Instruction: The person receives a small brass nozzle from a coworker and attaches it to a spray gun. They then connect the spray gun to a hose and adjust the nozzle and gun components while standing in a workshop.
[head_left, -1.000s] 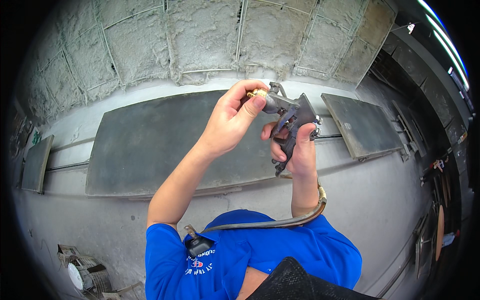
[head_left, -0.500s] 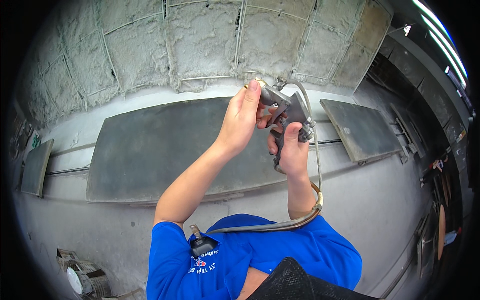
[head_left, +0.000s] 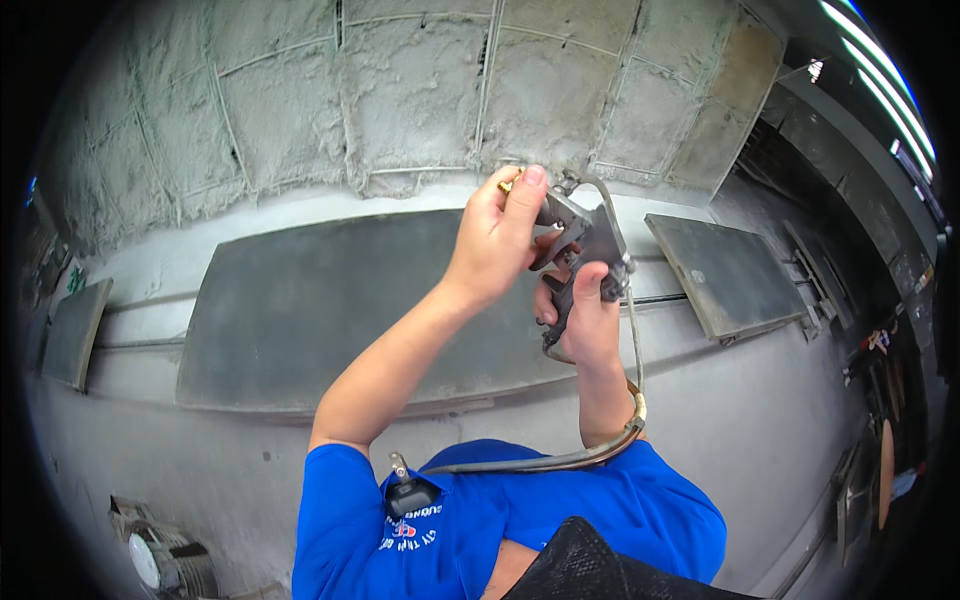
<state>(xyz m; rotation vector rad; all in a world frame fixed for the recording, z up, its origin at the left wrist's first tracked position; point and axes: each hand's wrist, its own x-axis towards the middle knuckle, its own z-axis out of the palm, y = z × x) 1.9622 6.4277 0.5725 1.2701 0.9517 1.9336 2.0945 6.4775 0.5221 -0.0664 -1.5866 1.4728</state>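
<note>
Broadly, backed across the top of the frame by a fuzzy grey wall [head_left: 410, 100], with a long dark panel [head_left: 320, 310] below, from left to centre, and a smaller slab [head_left: 725, 272] right of centre. Dressed in a blue shirt [head_left: 610, 510] at the bottom of the frame, crossed by a grey hose [head_left: 540, 463] bending up beside the right forearm [head_left: 603, 400]. Holding a dark spray gun [head_left: 603, 243] a little above and right of the frame's centre. Curled around its handle with the right grip [head_left: 592, 322], thumb at the back. Closed on the gun's front end with the left grip [head_left: 488, 245], with a small brass-coloured fitting [head_left: 507, 186] visible between thumb and fingers.
</note>
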